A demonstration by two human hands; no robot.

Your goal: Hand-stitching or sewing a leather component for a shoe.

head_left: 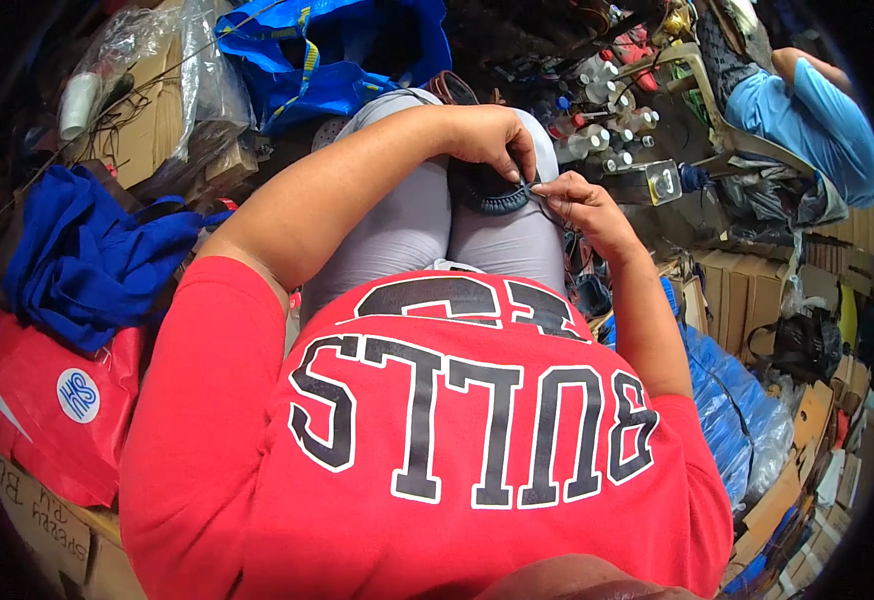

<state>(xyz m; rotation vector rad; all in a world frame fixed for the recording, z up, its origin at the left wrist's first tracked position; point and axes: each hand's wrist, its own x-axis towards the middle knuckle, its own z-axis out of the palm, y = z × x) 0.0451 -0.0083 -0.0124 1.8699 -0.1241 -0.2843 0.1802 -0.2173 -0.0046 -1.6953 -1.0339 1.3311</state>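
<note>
A dark, curved piece with a ridged, braided-looking edge rests across my thighs in grey trousers. Above its right end, my left hand reaches over with thumb and fingertips pinched together on it. My right hand comes in from the right, its thumb and forefinger closed on a thin dark strand at the same spot. The fingertips of both hands nearly touch. The kind of the dark piece cannot be made out, and its far side is partly hidden by my left hand.
Beyond my knees lies an open blue bag. Several plastic bottles crowd the floor at right, near a chair and a person in light blue. Blue cloth covers a red bag at left. Cardboard is stacked at right.
</note>
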